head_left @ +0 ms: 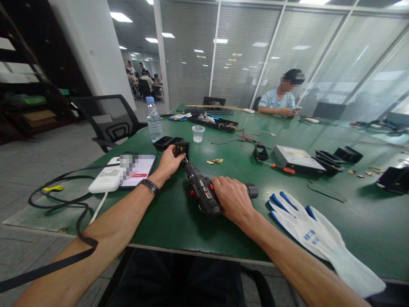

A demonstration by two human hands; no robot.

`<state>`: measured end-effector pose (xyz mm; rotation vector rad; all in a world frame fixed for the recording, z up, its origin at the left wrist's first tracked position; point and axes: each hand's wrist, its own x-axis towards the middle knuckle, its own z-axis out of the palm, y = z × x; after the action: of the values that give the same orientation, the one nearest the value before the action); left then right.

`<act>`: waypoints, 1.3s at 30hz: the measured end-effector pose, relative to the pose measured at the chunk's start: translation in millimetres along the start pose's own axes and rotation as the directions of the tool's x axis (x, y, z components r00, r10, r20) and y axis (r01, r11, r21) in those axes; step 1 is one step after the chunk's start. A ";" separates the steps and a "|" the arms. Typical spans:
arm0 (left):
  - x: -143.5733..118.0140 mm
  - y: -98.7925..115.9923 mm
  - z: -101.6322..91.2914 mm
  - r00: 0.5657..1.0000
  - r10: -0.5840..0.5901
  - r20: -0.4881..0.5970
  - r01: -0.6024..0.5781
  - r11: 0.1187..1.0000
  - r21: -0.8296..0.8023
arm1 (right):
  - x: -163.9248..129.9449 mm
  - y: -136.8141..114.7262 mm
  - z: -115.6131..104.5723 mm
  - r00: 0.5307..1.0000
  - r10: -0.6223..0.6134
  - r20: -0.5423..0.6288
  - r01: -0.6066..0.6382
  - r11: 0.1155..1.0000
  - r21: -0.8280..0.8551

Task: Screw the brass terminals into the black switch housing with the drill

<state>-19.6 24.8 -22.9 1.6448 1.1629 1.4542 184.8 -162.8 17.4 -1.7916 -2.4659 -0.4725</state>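
Evidently the work is mid-step from where I stand, with one black box (182, 148) being worked on at the green table (172, 232). The left hand (170, 163) has its thumb and fingers closed on that box, which sits just beside two open trays (168, 143); whether it rests on the table or is lifted a little, I can't tell. The right hand (233, 197) is wrapped round the handle of the drill (203, 189), whose bit (185, 158) points into the box, where something brassy shows. Whether the tip is seated in anything, or the trigger pressed, is hidden from me.

As for progress, I'd judge this box partway through: it is in hand with the tool on it, yet nothing shows that it is finished. Loose brass pieces (217, 161) lie on the table beyond the drill. Over to the right, a small frame (260, 152) sits near a screwdriver (283, 169) and a silver case (298, 158), with more black parts (349, 153) past them. Which of those are done and which are left, I can't say. A white glove (306, 232) lies beside the right forearm, unworn.
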 end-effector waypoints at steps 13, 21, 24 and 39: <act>-0.8 1.0 0.0 1.000 0.018 0.004 -0.018 1.000 0.011 | 0.0 0.0 1.2 1.000 0.002 -0.009 -0.002 1.000 0.004; -0.7 1.4 -0.8 1.000 0.020 0.011 -0.020 1.000 0.022 | -0.1 0.3 2.3 1.000 -0.002 -0.026 0.002 1.000 0.004; 0.2 0.1 -0.9 1.000 0.014 0.011 -0.014 1.000 0.016 | -0.4 0.4 2.9 0.999 -0.002 -0.033 0.002 1.000 0.002; -0.6 2.0 -0.8 1.000 -0.004 0.001 0.004 1.000 0.014 | -0.4 1.4 4.4 0.999 -0.007 -0.037 0.007 1.000 0.010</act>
<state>-19.9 23.4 -21.2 1.6516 1.1772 1.4459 186.9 -161.6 13.4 -1.7548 -2.4466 -0.4887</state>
